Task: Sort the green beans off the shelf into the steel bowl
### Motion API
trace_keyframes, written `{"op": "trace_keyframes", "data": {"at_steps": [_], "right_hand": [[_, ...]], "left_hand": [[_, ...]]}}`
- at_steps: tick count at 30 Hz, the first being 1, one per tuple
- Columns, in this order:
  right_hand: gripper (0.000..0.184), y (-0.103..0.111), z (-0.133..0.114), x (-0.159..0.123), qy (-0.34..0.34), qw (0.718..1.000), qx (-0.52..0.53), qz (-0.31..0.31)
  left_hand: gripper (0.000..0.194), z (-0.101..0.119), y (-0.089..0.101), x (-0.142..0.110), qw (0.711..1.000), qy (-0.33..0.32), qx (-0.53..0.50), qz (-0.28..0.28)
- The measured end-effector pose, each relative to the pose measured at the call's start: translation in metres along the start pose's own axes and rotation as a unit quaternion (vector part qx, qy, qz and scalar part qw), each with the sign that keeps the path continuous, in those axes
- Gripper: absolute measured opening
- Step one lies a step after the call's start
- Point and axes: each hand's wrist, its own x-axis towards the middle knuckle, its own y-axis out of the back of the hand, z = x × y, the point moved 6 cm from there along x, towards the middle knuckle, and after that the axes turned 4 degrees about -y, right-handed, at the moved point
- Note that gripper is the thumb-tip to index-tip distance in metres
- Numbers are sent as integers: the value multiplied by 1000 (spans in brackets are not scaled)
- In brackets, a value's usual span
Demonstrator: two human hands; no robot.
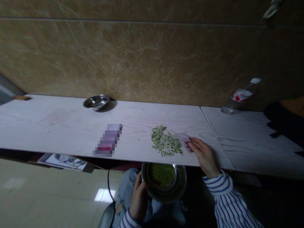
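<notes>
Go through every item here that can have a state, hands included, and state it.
Right hand: pinching clear plastic
Left hand: gripping lower bowl
Clear plastic: flat or crumpled, cannot tell
Lower bowl: uncovered, green grains inside
Grain patch: loose, spread on tabletop
Rear bowl: upright, uncovered
Bottle: upright, capped, fill unclear
Pixelated item: lying flat

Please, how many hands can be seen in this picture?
2: the left hand holds a steel bowl below the table edge, the right hand touches clear plastic beside green bits.

on table (59, 126): dish (96, 103) left, bottle (241, 95) right, grains (167, 142) between | bowl (182, 186): before grains
</notes>
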Motion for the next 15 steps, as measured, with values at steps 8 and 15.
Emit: {"op": "trace_keyframes", "data": {"at_steps": [8, 15], "right_hand": [[38, -26, -31, -2, 119, 984, -127, -40], [34, -101, -56, -35, 250, 916, -308, -56]], "left_hand": [[55, 7, 8, 0, 1000, -16, 4, -26], [55, 12, 12, 0, 1000, -8, 13, -7]]}}
